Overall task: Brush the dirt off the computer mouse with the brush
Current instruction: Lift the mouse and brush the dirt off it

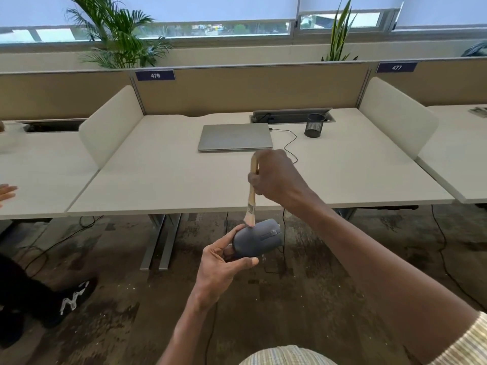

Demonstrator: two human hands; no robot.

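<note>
- Computer mouse [257,239], dark grey, is sitting in the air in front of the desk edge, above the floor, with its buttons and wheel facing up and toward three o'clock.
- The left hand [221,262] is cupping the mouse from seven o'clock, thumb lying along the near side and fingers curling around the far side, pinching the body firmly.
- The brush [251,196], with a pale wooden handle, is standing nearly upright, and its light bristles are touching the top rear of the mouse at about eleven o'clock.
- The right hand [276,177] is wrapping the upper handle in a closed fist at twelve o'clock from the mouse, the forearm running down toward five o'clock.
- The desk [163,177], pale and flat, is stretching away beyond the hands.
- A closed silver laptop [235,137] is lying on it at twelve o'clock, with a black cable [290,143] trailing from its right side.
- A black mesh pen cup [314,125] is standing at one o'clock, near the laptop.
- Potted plants [116,32] are rising behind the partition by the windows.
</note>
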